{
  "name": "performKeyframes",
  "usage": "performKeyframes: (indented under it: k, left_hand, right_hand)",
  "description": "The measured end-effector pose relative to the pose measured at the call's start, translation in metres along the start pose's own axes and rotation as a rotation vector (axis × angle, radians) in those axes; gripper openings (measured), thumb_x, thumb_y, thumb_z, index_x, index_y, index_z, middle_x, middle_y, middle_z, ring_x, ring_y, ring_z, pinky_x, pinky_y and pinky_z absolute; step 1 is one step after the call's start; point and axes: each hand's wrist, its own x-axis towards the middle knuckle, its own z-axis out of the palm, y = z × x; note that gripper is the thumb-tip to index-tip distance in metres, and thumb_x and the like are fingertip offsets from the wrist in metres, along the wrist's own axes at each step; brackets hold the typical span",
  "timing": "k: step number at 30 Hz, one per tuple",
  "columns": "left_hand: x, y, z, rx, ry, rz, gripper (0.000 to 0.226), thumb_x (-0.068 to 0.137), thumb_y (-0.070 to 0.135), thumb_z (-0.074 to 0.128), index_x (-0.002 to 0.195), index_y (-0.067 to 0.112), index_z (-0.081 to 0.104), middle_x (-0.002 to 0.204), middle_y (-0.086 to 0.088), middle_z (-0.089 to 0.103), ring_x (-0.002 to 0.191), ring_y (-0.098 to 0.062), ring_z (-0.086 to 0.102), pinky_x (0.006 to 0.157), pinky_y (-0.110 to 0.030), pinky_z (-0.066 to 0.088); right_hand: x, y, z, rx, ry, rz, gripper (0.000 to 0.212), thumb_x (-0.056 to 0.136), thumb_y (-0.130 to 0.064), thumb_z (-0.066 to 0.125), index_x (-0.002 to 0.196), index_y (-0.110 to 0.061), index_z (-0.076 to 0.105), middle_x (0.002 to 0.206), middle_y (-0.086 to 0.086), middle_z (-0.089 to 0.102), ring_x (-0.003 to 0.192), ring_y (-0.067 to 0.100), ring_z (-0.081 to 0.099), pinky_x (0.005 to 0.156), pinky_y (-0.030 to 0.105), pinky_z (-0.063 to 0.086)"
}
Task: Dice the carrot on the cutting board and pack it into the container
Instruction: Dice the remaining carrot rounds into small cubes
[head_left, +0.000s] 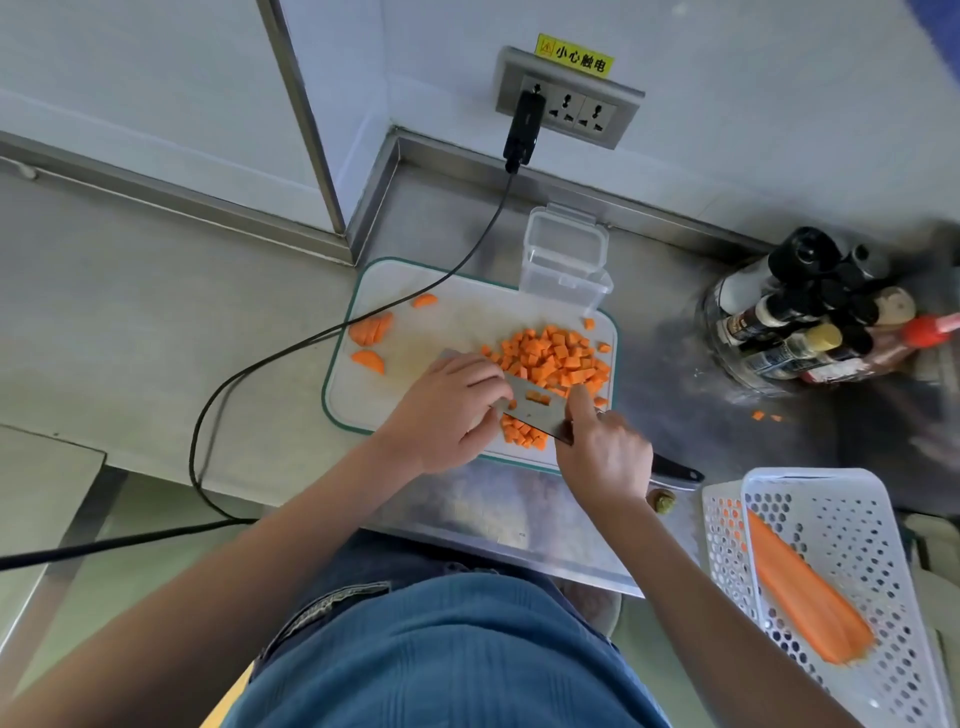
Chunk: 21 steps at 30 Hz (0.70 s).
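The left hand (448, 410) covered the far end of the knife blade (535, 408), and the right hand (602, 457) hid the join of blade and handle, leaving only the dark handle tip visible. Carrot dice (522, 432) lay partly concealed under the blade and between the two hands. The clear container (566, 265) hid the cutting board's (363, 395) far corner. Bottles in the round rack (810, 317) were blurred, their labels unreadable. The white basket (852, 587) ran off the bottom edge, and its mesh partly screened the long carrot piece (800, 592). A black cable (218, 395) left the frame at left. A small greenish scrap (663, 502) near the desk (234, 322) edge was too small to identify.
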Motion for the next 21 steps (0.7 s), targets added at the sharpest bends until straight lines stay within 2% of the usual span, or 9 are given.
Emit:
performKeyframes:
  k: [2,5,8,10,13,15,16,18,21]
  left_hand:
    - [0.008,0.001,0.006,0.019,-0.147,0.011,0.028,0.084,0.027,0.041,0.09,0.01,0.063,0.094,-0.002,0.059,0.094,-0.023,0.054,0.085,-0.032,0.039]
    - [0.02,0.003,0.015,0.0,-0.254,-0.023,0.03,0.088,0.033,0.041,0.092,0.009,0.059,0.096,-0.003,0.056,0.091,-0.02,0.051,0.076,-0.034,0.044]
    - [0.027,0.0,0.026,-0.002,-0.3,-0.036,0.028,0.093,0.027,0.044,0.1,0.007,0.062,0.102,-0.005,0.058,0.101,-0.022,0.051,0.085,-0.039,0.045]
    - [0.036,-0.001,0.03,-0.038,-0.319,-0.105,0.03,0.096,0.024,0.044,0.109,0.007,0.065,0.109,-0.006,0.06,0.107,-0.022,0.051,0.093,-0.035,0.041]
    - [0.049,0.0,0.032,-0.121,-0.359,-0.244,0.037,0.098,0.023,0.043,0.133,0.013,0.052,0.135,-0.004,0.051,0.125,-0.02,0.042,0.103,-0.03,0.033]
    - [0.048,0.002,0.029,-0.098,-0.269,-0.197,0.041,0.097,0.02,0.038,0.136,0.016,0.048,0.137,-0.004,0.049,0.128,-0.022,0.04,0.102,-0.034,0.034]
    - [0.044,0.004,0.027,-0.072,-0.203,-0.142,0.042,0.094,0.019,0.034,0.13,0.013,0.054,0.129,-0.005,0.054,0.123,-0.024,0.044,0.098,-0.036,0.039]
    - [0.035,0.006,0.028,-0.069,-0.133,-0.053,0.039,0.088,0.018,0.031,0.105,0.007,0.065,0.106,-0.008,0.062,0.104,-0.025,0.053,0.088,-0.038,0.047]
    - [0.031,0.01,0.038,-0.065,-0.214,-0.018,0.035,0.089,0.022,0.03,0.085,0.007,0.061,0.088,-0.005,0.057,0.086,-0.022,0.051,0.078,-0.039,0.045]
  right_hand:
    - [-0.001,0.0,0.001,0.009,0.02,0.001,0.039,0.054,-0.002,0.078,0.087,-0.006,0.06,0.041,0.004,0.04,0.037,0.019,0.02,0.038,0.016,0.018]
    - [-0.001,0.002,0.002,0.021,0.032,-0.005,0.041,0.053,-0.001,0.079,0.089,-0.005,0.062,0.04,0.004,0.041,0.037,0.018,0.02,0.039,0.016,0.019]
    - [0.0,0.004,0.004,0.036,0.016,-0.005,0.048,0.049,0.0,0.08,0.091,-0.006,0.059,0.04,0.004,0.038,0.037,0.018,0.02,0.039,0.016,0.02]
    - [0.0,0.003,0.004,0.035,0.01,-0.011,0.055,0.045,0.0,0.08,0.092,-0.008,0.053,0.04,0.002,0.034,0.037,0.018,0.018,0.04,0.015,0.018]
    - [0.001,0.001,0.003,0.006,-0.01,-0.024,0.061,0.043,-0.003,0.081,0.091,-0.012,0.044,0.039,0.002,0.039,0.037,0.019,0.017,0.039,0.016,0.016]
    - [0.002,0.001,0.004,0.003,-0.016,-0.023,0.061,0.044,-0.003,0.081,0.091,-0.012,0.043,0.039,0.002,0.04,0.037,0.019,0.018,0.038,0.016,0.017]
    - [0.002,0.002,0.004,0.003,-0.021,-0.02,0.061,0.045,-0.002,0.081,0.092,-0.012,0.044,0.039,0.002,0.04,0.037,0.019,0.018,0.038,0.016,0.017]
    - [0.004,0.004,0.005,0.01,-0.035,-0.009,0.06,0.046,-0.001,0.08,0.093,-0.011,0.044,0.039,0.001,0.038,0.036,0.019,0.018,0.039,0.014,0.013]
    - [0.007,0.005,0.005,0.01,-0.038,-0.012,0.06,0.045,0.001,0.079,0.093,-0.01,0.044,0.04,-0.001,0.029,0.036,0.018,0.016,0.046,0.009,0.002]
